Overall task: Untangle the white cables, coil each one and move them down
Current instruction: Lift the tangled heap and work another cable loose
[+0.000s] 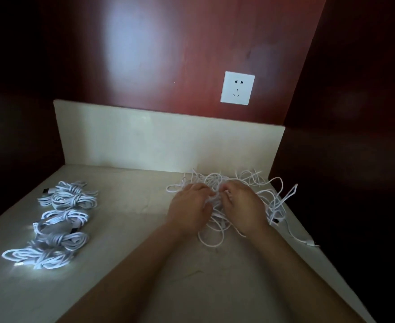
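Untangling step: my left hand (pixel 190 204) and right hand (pixel 241 204) each curl fingers round strands of the tangle (pixel 217 180). Next I must free one cable for coiling.

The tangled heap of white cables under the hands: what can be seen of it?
The tangled heap is a loose mass of thin white cables, loops splaying every way. It lies on the countertop at its far right, close to the backsplash. The left hand and the right hand grip strands at its middle. One strand trails toward the near right and ends in a plug.
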The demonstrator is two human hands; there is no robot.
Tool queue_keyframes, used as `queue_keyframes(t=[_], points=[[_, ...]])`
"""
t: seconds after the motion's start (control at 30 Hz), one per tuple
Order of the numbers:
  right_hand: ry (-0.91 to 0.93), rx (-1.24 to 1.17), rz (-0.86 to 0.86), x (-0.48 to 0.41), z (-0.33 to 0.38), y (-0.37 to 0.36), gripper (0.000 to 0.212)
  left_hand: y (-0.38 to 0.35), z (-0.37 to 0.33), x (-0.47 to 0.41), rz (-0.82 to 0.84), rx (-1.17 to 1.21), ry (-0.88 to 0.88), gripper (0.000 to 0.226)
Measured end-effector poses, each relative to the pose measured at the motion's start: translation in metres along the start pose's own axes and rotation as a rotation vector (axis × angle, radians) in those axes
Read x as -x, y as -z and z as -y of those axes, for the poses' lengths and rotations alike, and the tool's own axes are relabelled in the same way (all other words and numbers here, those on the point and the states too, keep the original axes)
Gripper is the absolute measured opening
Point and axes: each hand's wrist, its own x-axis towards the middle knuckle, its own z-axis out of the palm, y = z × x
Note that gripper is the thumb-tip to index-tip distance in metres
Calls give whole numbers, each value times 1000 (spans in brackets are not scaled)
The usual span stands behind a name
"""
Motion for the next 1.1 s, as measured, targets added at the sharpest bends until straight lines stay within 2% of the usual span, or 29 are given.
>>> queue_keyframes(t=[0.1,0.2,0.3,0.43,0.53,0.6,0.7,0.8,0.97,1.1], points=[[-261,-253,-34,-23,-3,-17,11,-3,5,-2,-74,72,71,34],[-351,-373,-12,-40,-9,-31,19,-2,9,-3,-111,69,96,32],[-344,-370,38,-47,-9,-36,32,0,9,-3,-118,65,109,30],[-240,-410,146,-45,-9,-41,39,1,14,1,-142,86,148,32],[-168,-364,174,-37,-10,-42,33,0,17,4,-135,164,139,52],[-127,-346,150,-32,-8,-40,27,-1,18,4,-95,101,90,59],[-104,-350,95,-23,-5,-37,14,2,21,3,-134,13,67,32],[-213,-578,-42,-18,-7,-28,15,5,23,2,-236,-10,25,22],[-229,-796,-197,-18,-10,7,15,-1,18,3,-152,0,-40,8],[-264,-920,-249,-12,-9,24,18,-4,8,2,-168,0,-89,13]])
